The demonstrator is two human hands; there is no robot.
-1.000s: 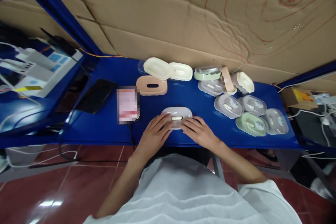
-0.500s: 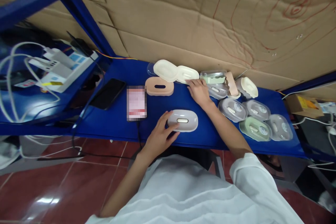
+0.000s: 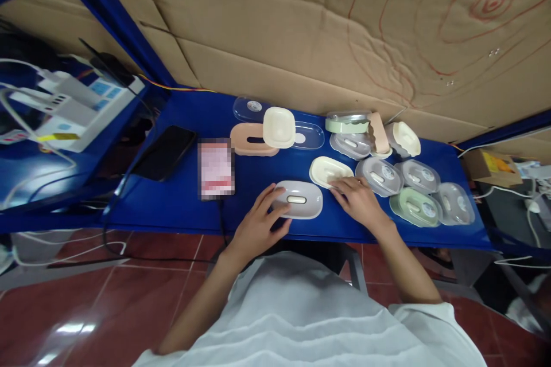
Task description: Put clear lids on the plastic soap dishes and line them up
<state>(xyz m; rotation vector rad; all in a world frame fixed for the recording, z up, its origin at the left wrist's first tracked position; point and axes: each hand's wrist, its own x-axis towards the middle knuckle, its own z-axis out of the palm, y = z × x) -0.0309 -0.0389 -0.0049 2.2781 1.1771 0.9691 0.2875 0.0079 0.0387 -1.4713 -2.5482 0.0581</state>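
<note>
A pale grey oval soap dish with a white raised piece in its middle lies near the table's front edge. My left hand grips its left end, fingers over the rim and thumb on the near side. Just right of it, my right hand has its fingers closed on the near right edge of a cream soap dish. Farther back, another cream dish rests partly over a peach base with a dark slot and over a clear lid.
Several grey soap boxes with clear lids and a green one are grouped at the right. A phone with a blurred screen, a black phone and a power strip lie left. Cardboard walls the back.
My right hand has brought the cream dish from the back toward me, beside the grey one. The other cream dish has shifted, uncovering clear lids. My left hand stays on the grey dish.
</note>
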